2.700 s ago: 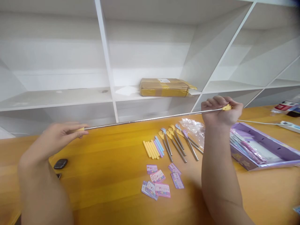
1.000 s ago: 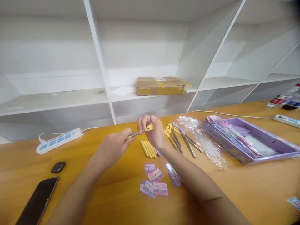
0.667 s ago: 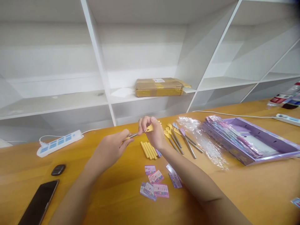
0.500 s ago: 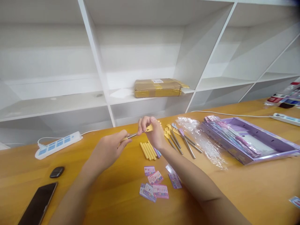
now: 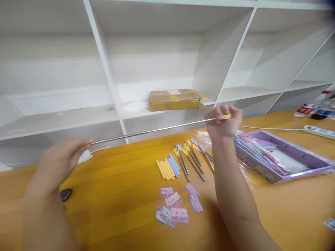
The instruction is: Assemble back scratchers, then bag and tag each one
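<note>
Right hand (image 5: 224,122) is fisted round the yellow plastic end (image 5: 227,116) of a thin telescopic metal rod (image 5: 154,130), raised above the orange wooden desk (image 5: 117,195). Left hand (image 5: 61,160) pinches the rod's opposite end between thumb and fingertips, blurred, so the exact finger placement is unclear. The hands are well apart and the rod runs drawn out between them, slightly higher at the right, clear of the desk; gripping both ends looks like what keeps it straight and taut.

Below the rod, on the desk: a row of short yellow, purple and blue plastic sleeves (image 5: 167,168) lying side by side, just beside a fan of collapsed metal rods with small coloured hand-shaped tips (image 5: 192,157). Nearer the person, a loose cluster of small purple and pink printed cards (image 5: 176,209). Right of the forearm, an open purple cardboard box (image 5: 300,164) with crinkled clear wrapping. A small dark oval object (image 5: 66,194) sits by the left wrist. Behind, white shelving holds a taped brown parcel (image 5: 174,100).
</note>
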`<state>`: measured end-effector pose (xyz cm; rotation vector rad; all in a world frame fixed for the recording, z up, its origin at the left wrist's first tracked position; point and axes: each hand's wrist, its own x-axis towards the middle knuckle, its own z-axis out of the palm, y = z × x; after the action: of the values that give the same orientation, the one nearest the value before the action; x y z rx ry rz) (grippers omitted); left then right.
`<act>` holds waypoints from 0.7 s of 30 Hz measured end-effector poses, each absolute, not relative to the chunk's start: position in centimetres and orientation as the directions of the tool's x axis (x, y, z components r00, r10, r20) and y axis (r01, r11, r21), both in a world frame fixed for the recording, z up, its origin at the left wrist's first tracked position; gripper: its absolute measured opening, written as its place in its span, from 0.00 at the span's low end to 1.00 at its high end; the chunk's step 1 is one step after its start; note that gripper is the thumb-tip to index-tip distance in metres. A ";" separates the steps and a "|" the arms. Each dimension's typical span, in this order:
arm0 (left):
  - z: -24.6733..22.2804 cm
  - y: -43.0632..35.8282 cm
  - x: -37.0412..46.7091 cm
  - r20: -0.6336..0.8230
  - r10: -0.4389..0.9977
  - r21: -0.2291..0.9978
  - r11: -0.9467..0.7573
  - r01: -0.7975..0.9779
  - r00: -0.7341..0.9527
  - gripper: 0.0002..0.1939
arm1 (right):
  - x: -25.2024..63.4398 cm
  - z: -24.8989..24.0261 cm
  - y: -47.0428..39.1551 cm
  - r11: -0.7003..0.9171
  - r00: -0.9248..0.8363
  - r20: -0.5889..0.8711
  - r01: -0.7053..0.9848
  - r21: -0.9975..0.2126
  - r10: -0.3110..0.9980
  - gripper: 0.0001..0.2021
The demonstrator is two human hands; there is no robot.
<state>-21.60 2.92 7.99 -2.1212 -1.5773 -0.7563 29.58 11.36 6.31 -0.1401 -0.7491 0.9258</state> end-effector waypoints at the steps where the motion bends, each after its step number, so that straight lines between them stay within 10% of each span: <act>1: 8.0 3.0 -22.8 0.613 0.764 0.041 -0.287 0.957 0.203 0.17 | 31.3 6.4 11.4 0.606 0.418 0.477 -0.709 -0.362 0.773 0.19; 8: 8.5 2.3 -23.1 0.405 0.909 0.213 -0.196 0.957 0.096 0.15 | 35.1 6.8 11.2 0.549 0.458 0.381 -0.818 -0.175 0.803 0.16; 21: 8.0 2.6 -23.7 0.469 0.862 0.124 -0.277 0.953 0.189 0.18 | 36.8 5.5 13.1 0.584 0.368 0.490 -0.696 -0.418 0.790 0.22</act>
<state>-23.68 2.60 8.04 -2.2641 -1.7561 -0.6836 36.78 13.05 5.49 -0.1495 -0.7133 0.9585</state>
